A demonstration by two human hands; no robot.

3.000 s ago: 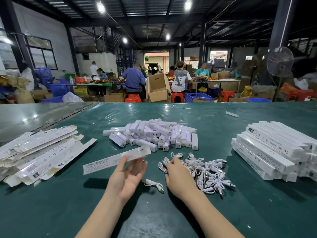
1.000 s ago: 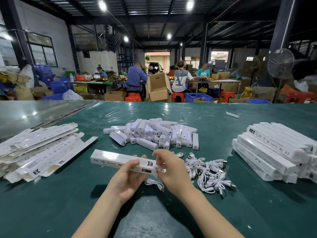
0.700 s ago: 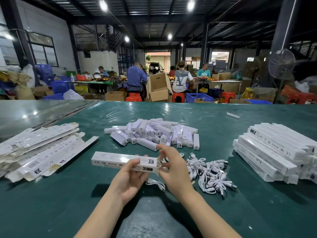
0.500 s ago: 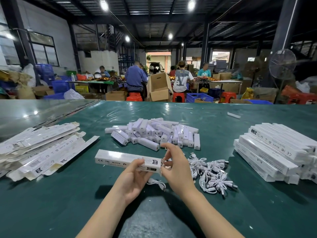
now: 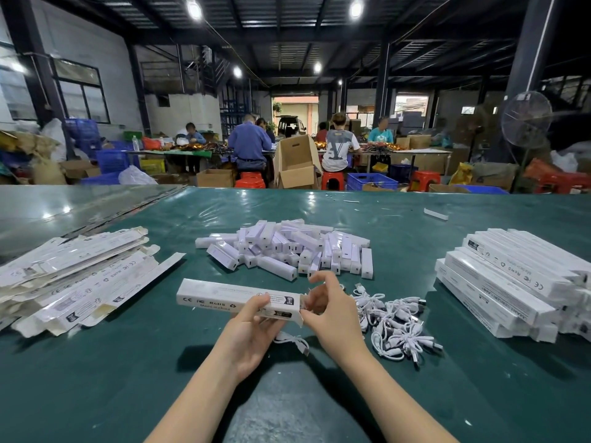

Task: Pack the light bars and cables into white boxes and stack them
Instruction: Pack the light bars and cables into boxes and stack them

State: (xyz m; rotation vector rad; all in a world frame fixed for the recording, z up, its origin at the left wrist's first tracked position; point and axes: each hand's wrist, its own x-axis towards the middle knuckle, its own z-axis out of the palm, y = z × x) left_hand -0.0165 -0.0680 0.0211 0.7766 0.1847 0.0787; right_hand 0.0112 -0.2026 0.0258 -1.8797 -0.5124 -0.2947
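The left hand (image 5: 252, 327) grips a white box (image 5: 236, 297) above the green table (image 5: 96, 378), while the right hand (image 5: 326, 302) pinches what seems to be its end flap. Behind the box lie light bars (image 5: 287, 247); right of it, cables (image 5: 393, 321). The box-opening step looks underway, so next comes fetching a bar.

The white box (image 5: 224, 298) held above the counter (image 5: 128, 378) bears on its near side the marks "CE", "FC" and "RoHS", followed by a recycling sign, with "Made in China" in smaller print beneath. The black-and-white label near its right end is too small to read. "CE", "FC" and "RoHS" also show on the flat boxes (image 5: 86, 279) at the left and, upside down, on the stacked boxes (image 5: 518, 276) at the right.
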